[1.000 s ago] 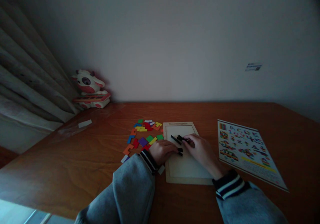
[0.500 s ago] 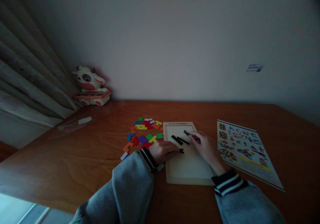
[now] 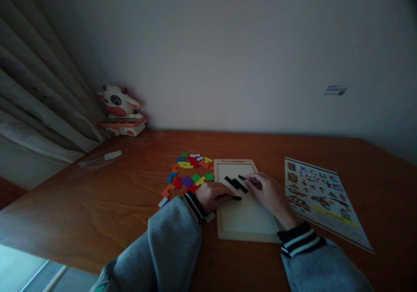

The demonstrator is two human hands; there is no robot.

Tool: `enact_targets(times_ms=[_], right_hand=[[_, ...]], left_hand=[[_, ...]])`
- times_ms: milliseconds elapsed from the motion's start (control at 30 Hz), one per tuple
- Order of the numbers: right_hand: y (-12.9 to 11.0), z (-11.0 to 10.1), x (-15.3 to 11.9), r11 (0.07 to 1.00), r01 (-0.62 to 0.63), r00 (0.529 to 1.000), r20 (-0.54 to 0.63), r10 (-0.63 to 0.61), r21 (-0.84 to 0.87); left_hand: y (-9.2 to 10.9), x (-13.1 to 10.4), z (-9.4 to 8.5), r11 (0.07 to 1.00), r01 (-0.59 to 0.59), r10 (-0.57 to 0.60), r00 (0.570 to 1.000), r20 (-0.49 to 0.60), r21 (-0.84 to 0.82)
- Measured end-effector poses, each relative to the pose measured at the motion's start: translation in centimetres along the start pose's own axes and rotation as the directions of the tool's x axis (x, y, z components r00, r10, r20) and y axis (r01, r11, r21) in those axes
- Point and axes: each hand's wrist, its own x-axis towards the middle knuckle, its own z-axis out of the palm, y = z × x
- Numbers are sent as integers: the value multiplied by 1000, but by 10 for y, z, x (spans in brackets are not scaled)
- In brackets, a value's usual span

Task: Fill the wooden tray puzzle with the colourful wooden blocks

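A wooden puzzle tray [image 3: 220, 227] with a pale inner face lies in front of me. Two black puzzle pieces, one farther left [image 3: 229, 181] and one beside it [image 3: 241, 187], rest on it at a slant, close together. My left hand [image 3: 212, 196] is over the tray's left edge, its fingers closed on another black puzzle piece [image 3: 236, 198] that sticks out past the fingertips. From the right, my right hand [image 3: 265, 190] pinches a black puzzle piece [image 3: 241, 177] just above the pair. The fingers partly cover both held pieces.
Several coloured puzzle pieces [image 3: 187, 181] are scattered left of the tray. A printed pattern sheet [image 3: 325, 198] lies to the right. At the back left stands a cow-shaped toy [image 3: 121, 109], with a white label [image 3: 112, 155] nearer on the wooden table [image 3: 124, 196].
My right hand has lowered its black piece slightly toward the pair. The right-hand piece of the pair now shows a broader face. The black piece in my left hand has turned a little.
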Motion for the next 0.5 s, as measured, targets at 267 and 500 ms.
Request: enact_targets(times_ms=[267,500], right_hand=[[-3,-4,1,998,19,996,-80,-24,-55],[-6,-5,1,998,19,992,-122,-26,-57]], left_hand=[[4,6,-6,995,-62,65,997,-44,76],[5,4,-8,955,-37,51,998,-40,294]])
